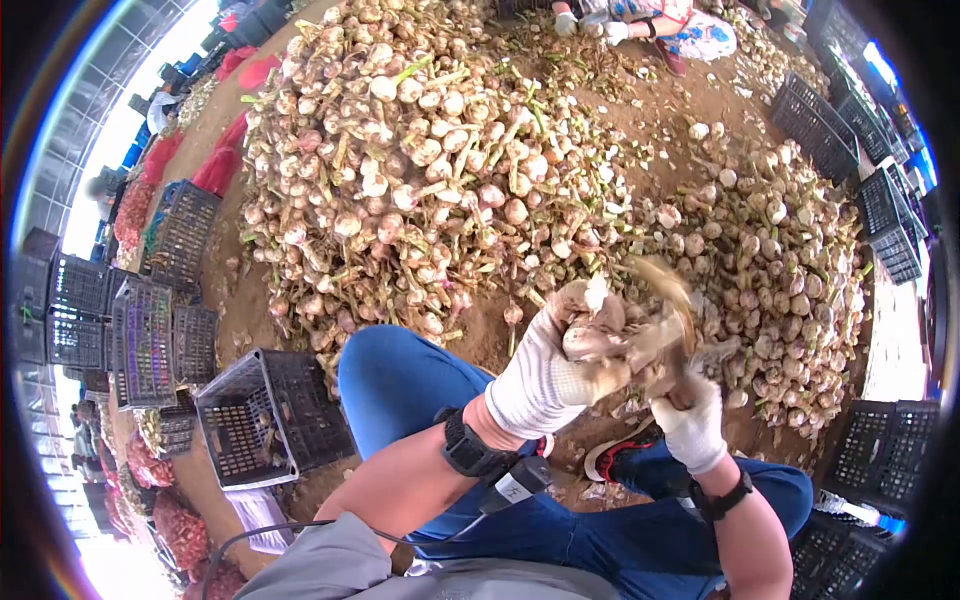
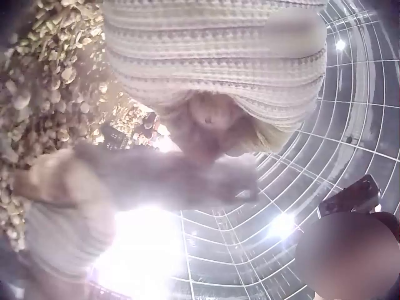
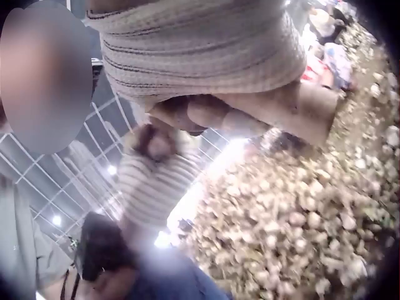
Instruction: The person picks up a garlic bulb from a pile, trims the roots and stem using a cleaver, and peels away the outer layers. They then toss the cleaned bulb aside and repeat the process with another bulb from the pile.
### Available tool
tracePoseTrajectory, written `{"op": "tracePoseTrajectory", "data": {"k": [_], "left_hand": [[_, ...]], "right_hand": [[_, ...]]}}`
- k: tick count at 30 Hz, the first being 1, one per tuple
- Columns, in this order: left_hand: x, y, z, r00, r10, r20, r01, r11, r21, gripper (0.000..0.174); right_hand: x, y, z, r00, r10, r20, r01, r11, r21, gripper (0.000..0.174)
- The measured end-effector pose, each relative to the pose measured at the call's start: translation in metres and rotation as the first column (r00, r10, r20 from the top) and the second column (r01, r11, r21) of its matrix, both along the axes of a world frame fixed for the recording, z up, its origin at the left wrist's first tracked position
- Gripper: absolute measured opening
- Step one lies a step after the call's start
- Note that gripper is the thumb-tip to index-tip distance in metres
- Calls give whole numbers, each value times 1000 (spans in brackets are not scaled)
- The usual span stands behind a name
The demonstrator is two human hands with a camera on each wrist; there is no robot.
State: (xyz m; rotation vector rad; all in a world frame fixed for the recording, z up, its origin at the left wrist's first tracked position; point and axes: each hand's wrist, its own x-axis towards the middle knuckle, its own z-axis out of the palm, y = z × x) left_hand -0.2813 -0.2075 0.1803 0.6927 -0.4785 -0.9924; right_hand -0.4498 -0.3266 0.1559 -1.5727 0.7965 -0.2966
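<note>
My left hand (image 1: 555,370), in a white knitted glove, grips garlic bulbs (image 1: 595,338), with pale skins and dry stalks around its fingers. The right hand (image 1: 690,425), also gloved, is close beside it on the right with curled fingers. It grips a long brown thing (image 1: 678,300) blurred by motion; I cannot tell whether this is a stalk or a tool. In the left wrist view, a grey blurred length stretches from the right hand (image 2: 69,187) to beneath the left glove (image 2: 212,56). Curled fingers (image 3: 206,112) show below the cuff in the right wrist view.
A large heap of garlic (image 1: 400,170) with stalks lies ahead, and a smaller heap of bulbs (image 1: 770,270) is to the right. A black crate (image 1: 300,420) lies tipped at my left. More crates (image 1: 815,125) line the right side. Another gloved person (image 1: 640,25) works at the far side.
</note>
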Motion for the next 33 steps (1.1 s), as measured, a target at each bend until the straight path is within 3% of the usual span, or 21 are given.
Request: {"op": "tracePoseTrajectory", "data": {"k": [1, 3, 5, 7, 9, 11, 13, 14, 15, 16, 17, 18, 20, 22, 23, 25, 27, 28, 29, 31, 33], "left_hand": [[1, -2, 24, 998, -40, -56, 44, 997, 62, 29], [6, -2, 15, 985, -16, 169, 8, 999, 49, 32], [0, -7, 10, 961, 82, 263, -81, 997, -16, 33], [-13, -8, 14, 986, 122, 111, -132, 988, 79, 37], [-15, -16, -3, 973, 3, 229, -28, 994, 105, 38], [-16, -22, -13, 933, -99, 345, 49, 987, 151, 39], [-7, -18, -2, 812, -23, 583, -195, 931, 309, 37], [5, -9, 14, 725, -4, 689, -334, 873, 356, 37], [25, 13, 57, 763, 39, 645, -362, 853, 376, 35], [46, 35, 64, 825, 176, 537, -383, 873, 302, 33], [67, 53, 70, 864, 297, 406, -408, 886, 221, 32], [94, 69, 69, 784, 346, 516, -507, 836, 210, 29], [150, 98, 57, 674, 423, 605, -664, 707, 246, 18], [205, 123, 0, 701, 617, 358, -713, 610, 346, 16], [232, 139, -32, 782, 563, 267, -614, 622, 486, 9], [244, 141, -87, 833, 351, 428, -530, 280, 801, 17], [239, 144, -150, 880, 346, 327, -435, 305, 847, 24], [240, 140, -167, 837, -17, 547, -515, 313, 798, 38], [235, 126, -188, 755, -343, 558, -599, -18, 800, 61], [226, 124, -236, 454, -582, 674, -825, 11, 565, 75], [226, 120, -220, 599, -467, 651, -755, -58, 653, 81]], "right_hand": [[-16, -17, -37, 988, 82, -129, -68, 992, 109, 9], [-33, -27, -66, 990, 6, -141, -12, 999, -40, 8], [-4, -21, -10, 994, -78, 73, 87, 988, -128, 8], [6, -26, 20, 954, -176, 244, 84, 935, 344, 18], [32, -10, 59, 861, -345, 374, 102, 837, 538, 24], [36, -19, 28, 915, -273, 296, 157, 919, 361, 30], [28, -35, 34, 974, -224, 37, 202, 929, 311, 26], [23, -56, 16, 945, -303, 126, 238, 897, 372, 26], [17, -78, -1, 902, -378, 211, 260, 863, 433, 25], [14, -91, 12, 821, -571, 15, 525, 765, 374, 24], [11, -105, 25, 660, -734, -163, 744, 605, 284, 24], [-1, -129, 4, 500, -849, -172, 825, 406, 393, 28], [-24, -139, -24, 575, -817, -42, 775, 527, 348, 30], [-17, -110, -27, 677, -735, -47, 716, 642, 275, 28], [-13, -99, -38, 728, -685, -30, 664, 693, 282, 27], [1, -70, -43, 806, -590, -57, 582, 769, 264, 25], [6, -53, -49, 877, -476, -62, 475, 841, 260, 24], [13, -45, -47, 857, -496, -137, 515, 815, 265, 22], [16, -41, -48, 861, -491, -129, 507, 815, 282, 21], [14, -34, -52, 872, -475, -115, 486, 816, 314, 19], [11, -35, -56, 871, -467, -151, 491, 833, 254, 16]]}}
